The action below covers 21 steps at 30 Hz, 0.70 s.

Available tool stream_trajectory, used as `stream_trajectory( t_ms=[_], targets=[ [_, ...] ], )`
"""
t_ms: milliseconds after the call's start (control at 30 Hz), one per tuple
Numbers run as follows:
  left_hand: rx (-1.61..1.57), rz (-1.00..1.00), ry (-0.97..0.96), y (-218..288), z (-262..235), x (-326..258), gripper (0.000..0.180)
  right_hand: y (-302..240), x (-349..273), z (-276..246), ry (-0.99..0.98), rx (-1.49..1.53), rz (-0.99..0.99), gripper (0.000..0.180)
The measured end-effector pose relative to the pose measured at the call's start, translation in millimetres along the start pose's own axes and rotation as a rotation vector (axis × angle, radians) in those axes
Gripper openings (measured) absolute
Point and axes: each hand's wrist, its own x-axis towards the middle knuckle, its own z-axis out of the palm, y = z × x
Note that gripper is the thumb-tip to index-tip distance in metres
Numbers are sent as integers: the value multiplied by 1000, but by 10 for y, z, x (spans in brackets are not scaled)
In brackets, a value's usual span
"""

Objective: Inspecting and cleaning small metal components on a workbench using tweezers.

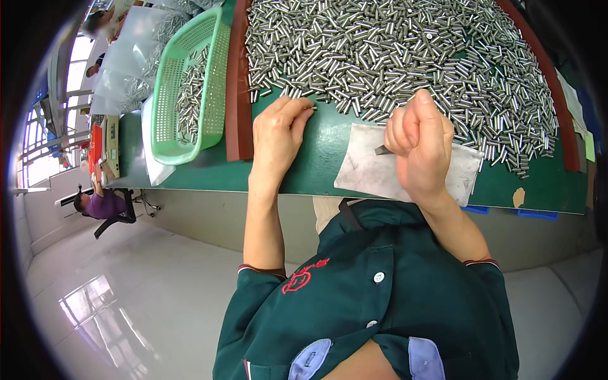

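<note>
My left hand (278, 130) is closed at the near left edge of a wide pile of small shiny metal pins (380, 54). Thumb and forefinger pinch one metal pin (314, 108), whose end shows at the fingertips. My right hand (421, 142) makes a fist, thumb on top, above a whitish, smudged cloth (367, 168). From that fist juts the flat grey tip of a tool (382, 150); its handle is hidden in my fingers, so its kind cannot be made out. The pins lie loose in all directions on the green table (316, 142).
Brown-red strips border the pile at the left (237, 95) and right (551, 76). A green perforated basket (220, 82) holding more pins stands left, near clear plastic bags (130, 60) and a scale (111, 145). A person in purple (107, 204) sits farther left.
</note>
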Motion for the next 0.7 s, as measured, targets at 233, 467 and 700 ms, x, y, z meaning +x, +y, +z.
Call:
stream_trajectory(
  t_ms=[233, 467, 700],
  targets=[
    [-521, -300, -13, 225, 7, -95, 5, -12, -2, -7, -9, -31, 6, 41],
    [-996, -547, -29, 232, 11, -164, 9, -6, -1, -9, 2, 46, 8, 44],
    [-1575, -650, -152, 160, 18, -166, 14, -2, -2, -15, 18, 59, 4, 43]
  ],
)
